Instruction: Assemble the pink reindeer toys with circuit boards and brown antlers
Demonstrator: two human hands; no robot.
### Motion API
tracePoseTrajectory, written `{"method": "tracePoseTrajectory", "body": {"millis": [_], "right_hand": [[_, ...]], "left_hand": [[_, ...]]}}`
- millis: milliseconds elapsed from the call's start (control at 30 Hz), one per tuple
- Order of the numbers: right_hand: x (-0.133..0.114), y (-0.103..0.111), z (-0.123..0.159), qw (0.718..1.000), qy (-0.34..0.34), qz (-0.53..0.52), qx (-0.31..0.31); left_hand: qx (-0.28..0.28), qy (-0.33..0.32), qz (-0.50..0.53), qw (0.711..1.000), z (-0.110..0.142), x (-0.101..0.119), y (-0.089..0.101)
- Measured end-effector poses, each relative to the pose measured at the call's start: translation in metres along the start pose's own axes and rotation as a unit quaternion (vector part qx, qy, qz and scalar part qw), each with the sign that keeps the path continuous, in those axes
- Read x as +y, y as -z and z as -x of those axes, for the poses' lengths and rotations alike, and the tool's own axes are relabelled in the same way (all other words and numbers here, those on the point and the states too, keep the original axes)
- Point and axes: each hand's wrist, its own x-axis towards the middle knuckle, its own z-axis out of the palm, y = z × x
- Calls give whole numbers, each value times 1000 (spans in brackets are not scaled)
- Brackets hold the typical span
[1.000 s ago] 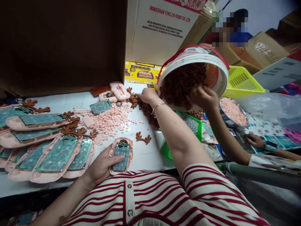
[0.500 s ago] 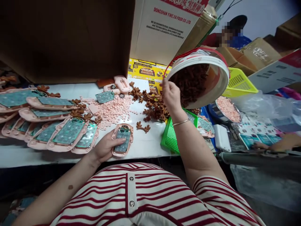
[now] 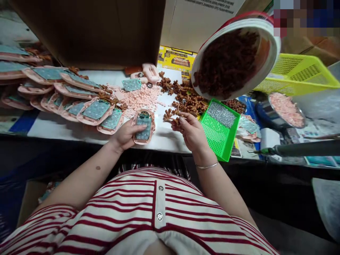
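Head view has a big cardboard box (image 3: 92,32), cut off at the top. Behind the table (image 3: 170,140), a white carton (image 3: 196,21) is also cut; its small black lines are blurred, the lowest seems to end "FUJIAN PROVINCE". A yellow printed sheet (image 3: 176,58) is too small to read. The tilted bucket (image 3: 277,46) contains brown pieces. Left hand (image 3: 126,134) has its grip closed on a pink shell (image 3: 144,135), thumb over the board, other fingers partly hidden. Right hand (image 3: 192,131) pinches a brown antler piece (image 3: 168,115), partly covered by fingers.
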Motion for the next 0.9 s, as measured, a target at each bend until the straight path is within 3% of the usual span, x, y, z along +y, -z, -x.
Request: {"method": "tracePoseTrajectory", "body": {"millis": [200, 300, 400, 467, 533, 700, 833, 900], "right_hand": [[16, -2, 12, 1000, -17, 3, 9], [27, -3, 16, 984, 120, 124, 47], [37, 2, 20, 898, 289, 331, 11], [42, 7, 24, 839, 325, 436, -37], [44, 12, 29, 816, 315, 483, -37], [32, 6, 43, 812, 199, 544, 71], [24, -7, 41, 754, 92, 650, 35], [21, -8, 34, 754, 102, 648, 15]], "left_hand": [[-1, -14, -16, 1000, 3, -1, -1], [-2, -18, -15, 1000, 4, -1, 0], [1, -31, -10, 999, 4, 0, 0], [5, -41, -9, 999, 4, 0, 0], [6, -44, -10, 999, 3, 0, -1], [9, -32, -16, 999, 3, 0, 0], [6, -28, -3, 1000, 3, -1, 1], [0, -25, 4, 1000, 3, -1, 2]]}}
